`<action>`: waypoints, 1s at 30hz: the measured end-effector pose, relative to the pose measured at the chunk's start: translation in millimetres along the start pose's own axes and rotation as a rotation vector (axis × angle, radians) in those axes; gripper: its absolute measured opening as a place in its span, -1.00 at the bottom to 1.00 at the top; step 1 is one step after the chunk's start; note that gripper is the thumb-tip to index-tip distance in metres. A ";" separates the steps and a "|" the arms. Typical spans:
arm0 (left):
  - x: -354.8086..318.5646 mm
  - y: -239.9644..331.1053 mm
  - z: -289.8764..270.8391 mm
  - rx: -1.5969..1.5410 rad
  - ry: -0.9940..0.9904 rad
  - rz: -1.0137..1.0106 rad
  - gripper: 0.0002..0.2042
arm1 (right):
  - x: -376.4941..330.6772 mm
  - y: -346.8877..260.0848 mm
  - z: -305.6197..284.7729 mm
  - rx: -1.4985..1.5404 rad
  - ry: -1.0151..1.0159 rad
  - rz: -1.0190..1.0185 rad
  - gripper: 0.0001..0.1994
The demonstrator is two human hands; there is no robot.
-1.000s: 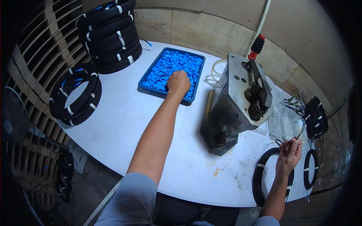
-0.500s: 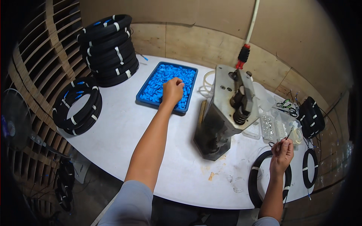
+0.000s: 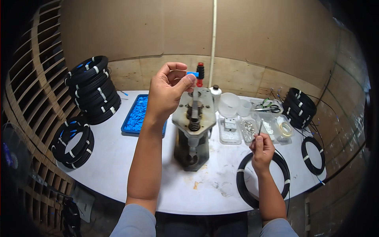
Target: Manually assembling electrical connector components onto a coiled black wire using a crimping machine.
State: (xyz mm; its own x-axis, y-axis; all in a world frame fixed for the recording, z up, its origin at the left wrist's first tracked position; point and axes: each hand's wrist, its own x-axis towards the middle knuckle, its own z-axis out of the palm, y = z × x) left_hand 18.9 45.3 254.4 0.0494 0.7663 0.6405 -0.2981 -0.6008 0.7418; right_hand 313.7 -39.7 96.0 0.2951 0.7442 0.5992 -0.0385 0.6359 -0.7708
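Observation:
My left hand [image 3: 167, 91] is raised in front of the metal press [image 3: 191, 146], pinching a small blue plastic connector housing [image 3: 192, 74] between thumb and index finger. On the right, my right hand [image 3: 263, 153] grips the end of a black cable [image 3: 260, 127] that points upward, its tip pale. Beneath that hand a coil of black cable [image 3: 242, 179], tied with white bands, lies on the table. Behind my left forearm sits a blue tray [image 3: 127, 130] of loose blue connector housings [image 3: 137, 114], partly hidden by the arm.
Stacked black cable coils [image 3: 92, 93] and a lower pile [image 3: 73, 144] stand at the left. Clear boxes of small parts [image 3: 248, 130], white tubs [image 3: 229, 104], scissors [image 3: 270, 107] and more coils [image 3: 300, 108] occupy the right. The press has a lever and spring on top.
My left hand has lifted out of the blue tray and now holds a blue connector housing up by the press. My right hand still grips the cable end. The view has swung right and upward.

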 end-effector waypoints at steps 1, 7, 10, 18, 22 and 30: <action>-1.6 8.0 13.0 -0.010 -0.016 0.008 -0.81 | 0.7 -2.0 1.9 0.028 0.020 0.000 -0.87; -22.3 14.3 85.9 -0.102 -0.123 0.002 -0.80 | 4.2 -11.6 1.3 0.125 0.023 -0.081 -0.92; -34.0 5.1 111.7 -0.163 -0.192 -0.042 -0.77 | 4.9 -20.0 1.0 0.153 0.024 -0.097 -0.92; -57.5 -57.0 144.2 -0.240 -0.250 -0.169 -0.69 | 6.5 -22.3 0.1 0.181 0.049 -0.060 -0.88; -66.4 -71.2 148.1 -0.257 -0.255 -0.244 -0.69 | 7.1 -23.7 -3.2 0.167 0.025 -0.005 -0.86; -65.0 -83.5 143.1 -0.210 -0.305 -0.268 -0.70 | 8.1 -19.0 -1.8 0.165 -0.029 0.061 -0.86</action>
State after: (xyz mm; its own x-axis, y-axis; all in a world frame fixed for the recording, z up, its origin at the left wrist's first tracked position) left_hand 177.0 13.1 179.3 0.4197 0.7676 0.4844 -0.4222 -0.3073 0.8528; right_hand 318.5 -46.2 115.1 0.2597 0.7866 0.5602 -0.2128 0.6125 -0.7613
